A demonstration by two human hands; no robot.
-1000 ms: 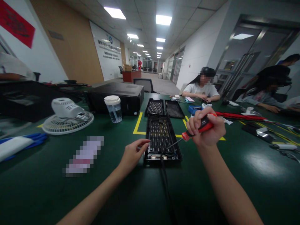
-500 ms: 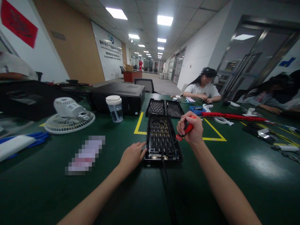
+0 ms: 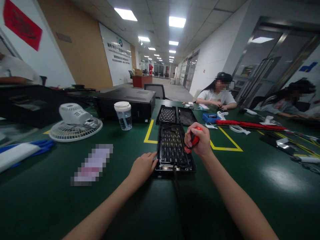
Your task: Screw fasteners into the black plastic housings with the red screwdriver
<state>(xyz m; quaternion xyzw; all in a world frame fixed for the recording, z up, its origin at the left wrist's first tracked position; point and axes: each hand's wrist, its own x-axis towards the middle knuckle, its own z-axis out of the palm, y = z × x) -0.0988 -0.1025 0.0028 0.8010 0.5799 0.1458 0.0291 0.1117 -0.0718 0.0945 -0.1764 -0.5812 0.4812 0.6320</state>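
Note:
A black rectangular case (image 3: 172, 143) lies open in front of me, with rows of dark, shiny oval parts inside and a pale component strip at its near end. A black cable (image 3: 177, 190) runs from that end toward me. My left hand (image 3: 143, 165) lies against the case's left side, fingers stretched out and touching its edge. Wrapped round a red-and-black screwdriver (image 3: 196, 136), my right hand (image 3: 203, 140) is closed over the case's right edge. The screwdriver points down and left; its tip is too dark to make out.
Behind the case are a second black tray (image 3: 168, 114) and a black cover (image 3: 187, 116). A lidded cup (image 3: 124, 116), a fan head (image 3: 75, 123) and a black computer case (image 3: 127, 100) stand left. A blue box (image 3: 209, 117) is at right. Other people sit around the table.
My right hand with the screwdriver has moved left and slightly down, closer over the case's right side. My left hand stays at the case's edge. The view has shifted slightly.

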